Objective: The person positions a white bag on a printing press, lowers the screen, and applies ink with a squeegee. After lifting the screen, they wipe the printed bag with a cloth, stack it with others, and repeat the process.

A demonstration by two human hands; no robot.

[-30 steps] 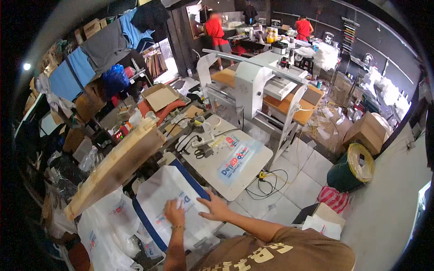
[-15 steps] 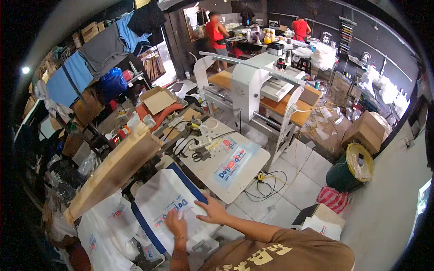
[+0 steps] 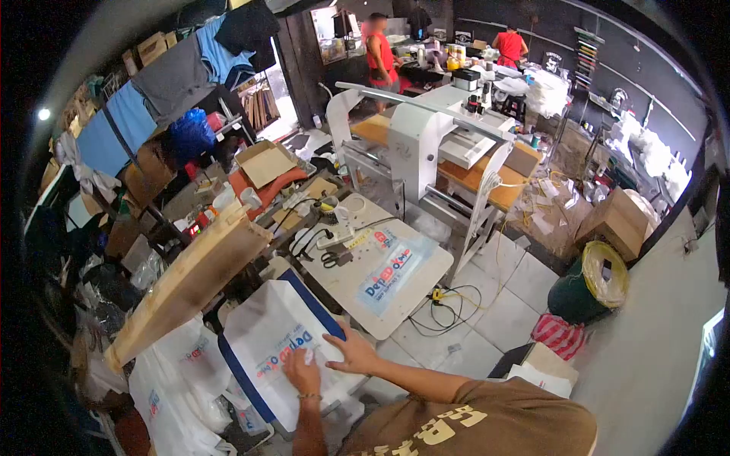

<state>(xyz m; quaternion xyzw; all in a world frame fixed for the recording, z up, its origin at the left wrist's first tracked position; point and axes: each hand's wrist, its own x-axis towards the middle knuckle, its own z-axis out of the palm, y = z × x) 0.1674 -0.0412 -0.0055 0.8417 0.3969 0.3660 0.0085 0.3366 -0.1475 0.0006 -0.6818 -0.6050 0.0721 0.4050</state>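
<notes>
A white bag (image 3: pixel 266 334) with a blue edge and a red-and-blue printed logo lies flat on a platen in front of me. My left hand (image 3: pixel 303 374) rests flat on its near part, just below the logo. My right hand (image 3: pixel 348 353) presses on the bag's right edge, fingers spread. Both hands lie close together. A printed transfer sheet (image 3: pixel 391 272) with the same logo sits on the white table (image 3: pixel 395 304) beyond.
Scissors (image 3: pixel 332 258), a power strip and cables lie on the white table. A raised wooden heat-press plate (image 3: pixel 190 277) tilts at left. White bags (image 3: pixel 171 380) pile at lower left. A large white machine (image 3: pixel 426 144) stands behind. Two people in red work far back.
The bag has shifted toward me so its logo now shows fully. Both hands slid closer together on its near right part. A person in red at the back walked rightward.
</notes>
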